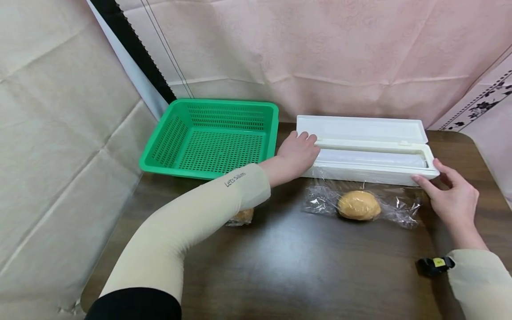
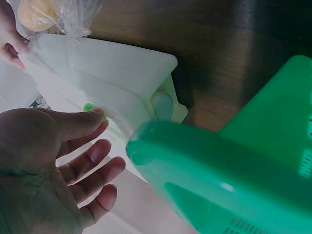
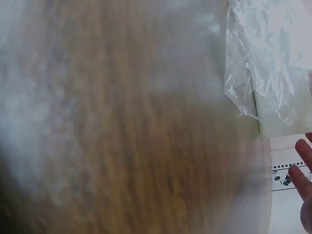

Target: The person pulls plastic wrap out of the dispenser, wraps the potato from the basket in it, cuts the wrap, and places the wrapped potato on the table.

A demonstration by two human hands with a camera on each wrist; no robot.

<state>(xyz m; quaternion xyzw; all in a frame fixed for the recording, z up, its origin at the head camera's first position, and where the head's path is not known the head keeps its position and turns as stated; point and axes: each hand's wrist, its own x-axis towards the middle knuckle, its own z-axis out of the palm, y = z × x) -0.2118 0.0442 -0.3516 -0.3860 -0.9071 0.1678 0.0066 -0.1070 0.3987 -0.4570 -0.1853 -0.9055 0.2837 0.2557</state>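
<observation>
A white cling film dispenser stands with its lid up, and a roll of film lies inside. At its left end my left hand pinches a small green slider between thumb and index finger, as the left wrist view shows; the other fingers are loosely bent. My right hand grips the front right corner, thumb on the front face and fingers at the end. Clear film hangs over the front edge and runs to a round bread bun loosely covered in crinkled film.
A green plastic basket stands left of the dispenser, its rim close to my left hand. Another wrapped bread piece lies partly hidden under my left sleeve. Pink-white cloth hangs behind the brown wooden table.
</observation>
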